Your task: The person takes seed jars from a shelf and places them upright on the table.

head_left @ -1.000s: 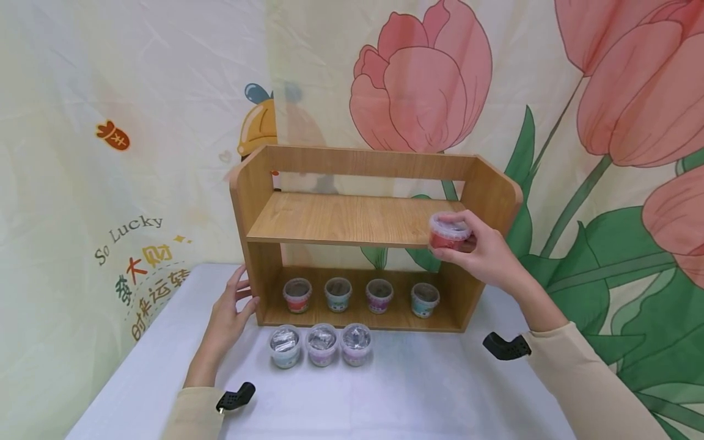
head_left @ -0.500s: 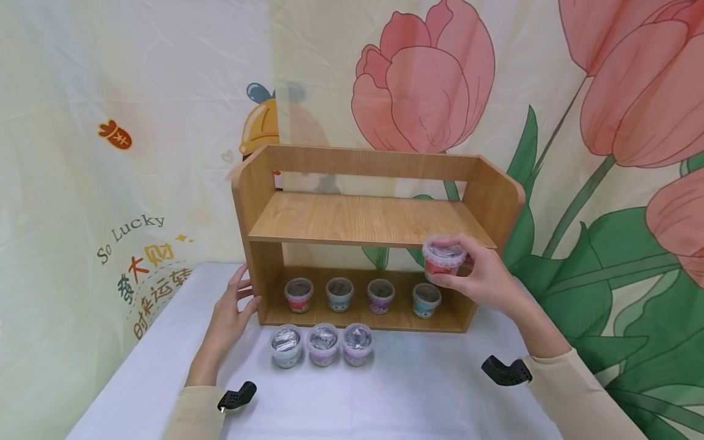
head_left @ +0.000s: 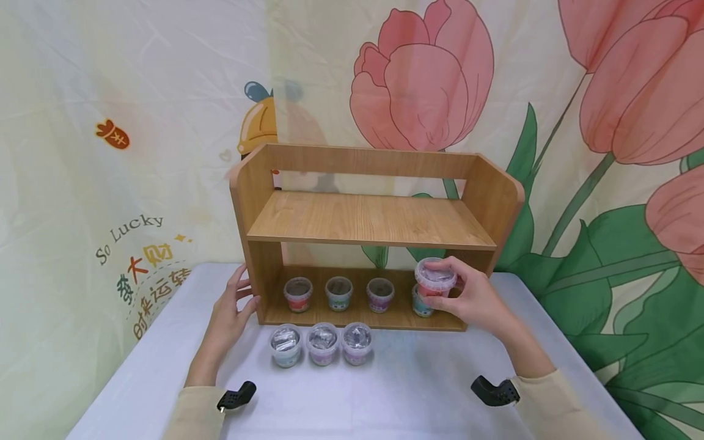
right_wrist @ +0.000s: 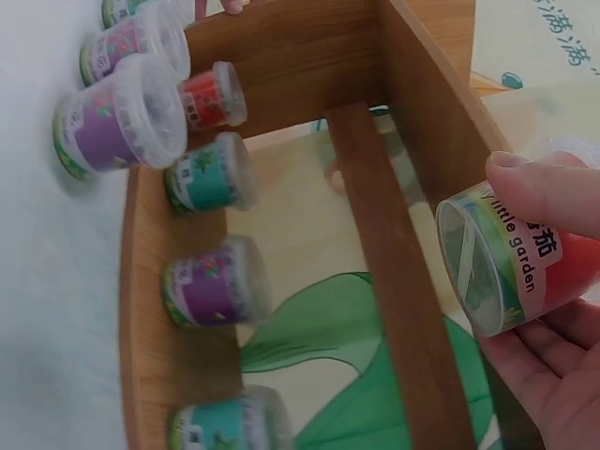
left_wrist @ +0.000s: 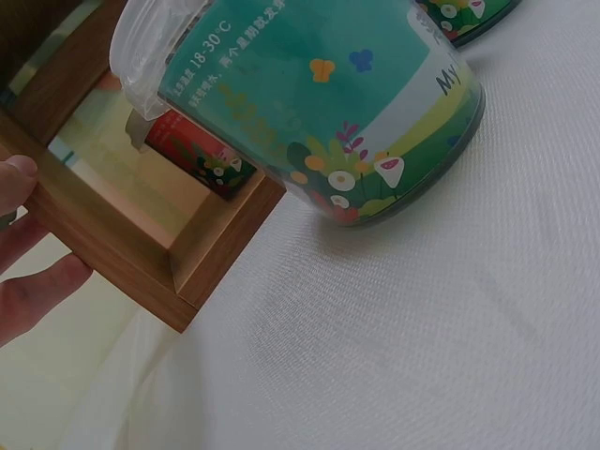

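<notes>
My right hand (head_left: pixel 467 290) grips a small red lidded plastic cup (head_left: pixel 431 281) at the right part of the wooden shelf unit (head_left: pixel 374 220). In the head view this cup overlaps a teal cup (head_left: pixel 421 305) on the lower board. "Little garden" print shows on its label (right_wrist: pixel 525 258) in the right wrist view. My left hand (head_left: pixel 228 311) touches the unit's left side panel with thumb and fingertips. Further left on the lower board stand a red cup (head_left: pixel 298 299), another teal cup (head_left: pixel 338 299) and a purple cup (head_left: pixel 380 300).
On the white tablecloth (head_left: pixel 429 385), a teal-labelled cup (head_left: pixel 285 351) and two purple ones, the nearer pair member (head_left: pixel 322 351) and the right one (head_left: pixel 357 351), stand in a row before the unit. Behind hangs a tulip-printed curtain (head_left: pixel 423 91).
My right hand has lowered the red cup from the upper board's front edge to the lower opening, shifting slightly left. My left hand has stayed at the side panel.
</notes>
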### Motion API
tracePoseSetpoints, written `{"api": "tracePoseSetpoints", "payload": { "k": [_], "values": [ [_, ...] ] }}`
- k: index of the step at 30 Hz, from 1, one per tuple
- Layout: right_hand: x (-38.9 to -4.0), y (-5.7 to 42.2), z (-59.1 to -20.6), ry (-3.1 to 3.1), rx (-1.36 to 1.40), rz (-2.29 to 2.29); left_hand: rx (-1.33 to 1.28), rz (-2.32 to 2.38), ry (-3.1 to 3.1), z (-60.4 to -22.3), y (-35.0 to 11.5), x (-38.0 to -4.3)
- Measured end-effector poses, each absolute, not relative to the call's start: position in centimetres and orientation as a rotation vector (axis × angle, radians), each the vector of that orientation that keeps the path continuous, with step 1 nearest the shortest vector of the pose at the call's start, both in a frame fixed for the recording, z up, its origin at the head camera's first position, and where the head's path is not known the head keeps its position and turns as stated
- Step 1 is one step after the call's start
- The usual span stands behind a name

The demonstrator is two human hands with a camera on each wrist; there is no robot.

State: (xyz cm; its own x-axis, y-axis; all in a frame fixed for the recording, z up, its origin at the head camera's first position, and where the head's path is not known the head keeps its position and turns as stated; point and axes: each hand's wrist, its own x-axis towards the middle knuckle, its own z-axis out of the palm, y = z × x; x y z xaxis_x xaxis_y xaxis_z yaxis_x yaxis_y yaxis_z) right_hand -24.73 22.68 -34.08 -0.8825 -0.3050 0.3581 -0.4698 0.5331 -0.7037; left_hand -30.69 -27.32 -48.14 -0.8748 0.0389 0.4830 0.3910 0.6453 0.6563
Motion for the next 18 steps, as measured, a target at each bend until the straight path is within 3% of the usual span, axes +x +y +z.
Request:
{"api": "tracePoseSetpoints", "payload": {
  "k": [18],
  "values": [
    [-24.8,21.2,-40.1,-2.525,0.561,1.524,-0.354,-1.116,-2.425,-48.2,-27.4,-30.8]
  ]
}}
